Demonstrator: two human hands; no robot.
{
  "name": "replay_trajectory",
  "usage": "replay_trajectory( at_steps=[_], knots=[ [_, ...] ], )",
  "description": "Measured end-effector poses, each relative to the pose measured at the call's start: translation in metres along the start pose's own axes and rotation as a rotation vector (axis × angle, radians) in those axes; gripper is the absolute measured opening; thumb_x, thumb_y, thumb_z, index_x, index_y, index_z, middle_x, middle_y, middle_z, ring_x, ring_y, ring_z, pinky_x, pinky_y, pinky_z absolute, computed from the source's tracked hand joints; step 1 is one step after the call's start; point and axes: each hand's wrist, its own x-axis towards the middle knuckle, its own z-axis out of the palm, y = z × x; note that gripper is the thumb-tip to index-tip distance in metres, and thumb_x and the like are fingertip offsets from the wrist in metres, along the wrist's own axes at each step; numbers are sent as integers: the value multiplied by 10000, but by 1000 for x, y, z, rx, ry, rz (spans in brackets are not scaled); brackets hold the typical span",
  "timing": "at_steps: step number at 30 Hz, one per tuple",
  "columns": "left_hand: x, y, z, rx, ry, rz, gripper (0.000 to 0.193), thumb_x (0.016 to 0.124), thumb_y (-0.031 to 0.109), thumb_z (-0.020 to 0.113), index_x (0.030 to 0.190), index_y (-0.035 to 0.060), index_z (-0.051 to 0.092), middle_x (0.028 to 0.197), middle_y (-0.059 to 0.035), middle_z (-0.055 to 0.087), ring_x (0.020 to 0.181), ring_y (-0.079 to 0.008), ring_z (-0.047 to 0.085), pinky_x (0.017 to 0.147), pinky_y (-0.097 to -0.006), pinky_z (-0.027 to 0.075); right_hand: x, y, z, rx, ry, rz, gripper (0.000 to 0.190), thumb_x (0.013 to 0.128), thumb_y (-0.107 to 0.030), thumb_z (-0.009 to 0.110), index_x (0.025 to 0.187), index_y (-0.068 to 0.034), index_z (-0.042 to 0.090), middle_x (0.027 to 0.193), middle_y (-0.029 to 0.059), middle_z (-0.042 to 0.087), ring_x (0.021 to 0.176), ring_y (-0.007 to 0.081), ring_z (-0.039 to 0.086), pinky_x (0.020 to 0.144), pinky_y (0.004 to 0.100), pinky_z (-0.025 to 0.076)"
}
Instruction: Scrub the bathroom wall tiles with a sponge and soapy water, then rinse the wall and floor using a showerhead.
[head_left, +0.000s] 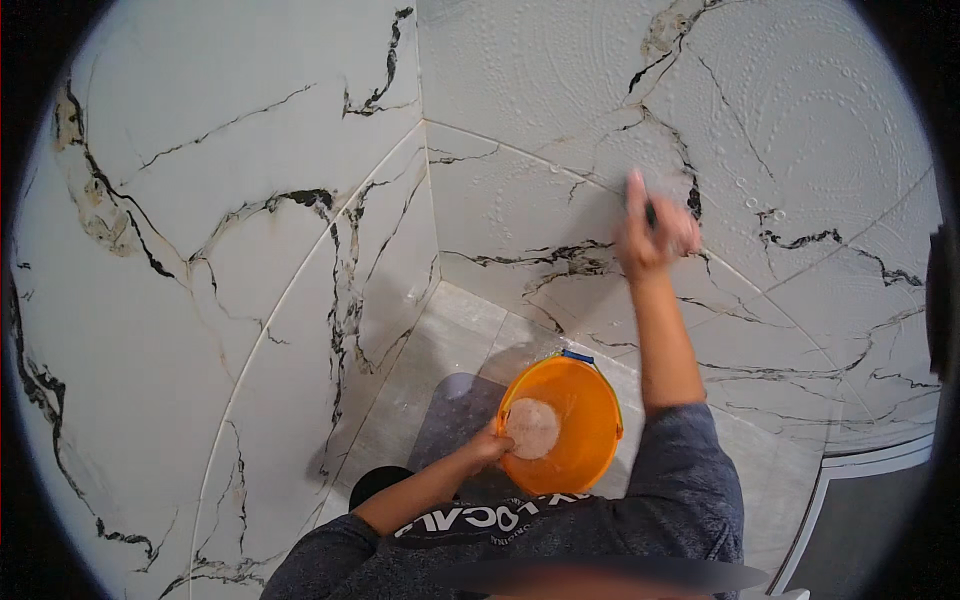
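Note:
My left hand grips the near-left rim of an orange plastic bucket, thumb over the edge. Foamy, whitish water lies in the bottom of the tilted bucket. Its wire handle carries a blue grip at the far side. My right hand is blurred, at the marble-patterned wall tile near a pale joint line. Between its thumb and fingers shows a bit of a small dark object; the rest is hidden by the hand. Soap suds in curved streaks cover the upper right wall.
A second marble-patterned wall meets this one at a corner on the left. Grey floor tiles lie below, with a translucent mat partly behind the bucket. A white-edged frame curves at lower right.

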Motion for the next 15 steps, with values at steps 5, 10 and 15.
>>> replay_trajectory(
  at_steps=[5, 10, 15],
  knots=[
    [29, -23, -1, 153, -34, 64, 628, 710, -3, 480, 1298, 90, 283, 1145, -97, 482, 1033, -207, 490, 832, -321, 436, 3, -134, 92, -4, -370, -175, 490, 789, -206, 440, 1266, -108, 389, 1314, 25, 378, 1245, 185, 284, 1039, 446, 142],
    [25, -32, -14, 52, -59, 208, 625, 713, 24, 517, 1292, 81, 290, 1142, -95, 486, 1020, -199, 493, 873, -314, 401, -163, -112, 33, 245, -1197, -1092, 352, 794, -258, 432, 1085, -133, 586, 1356, 7, 329, 1297, 143, 159, 1076, 364, 41],
    [39, -41, -36, 135, -59, 24, 599, 707, 81, 577, 1253, 95, 330, 1059, -96, 537, 930, -208, 538, 811, -328, 437, -115, 40, -81, 163, -1018, -247, 426, 743, -121, 513, 1168, -115, 504, 1173, 39, 465, 1013, 141, 454, 764, 302, 373]
  ],
)
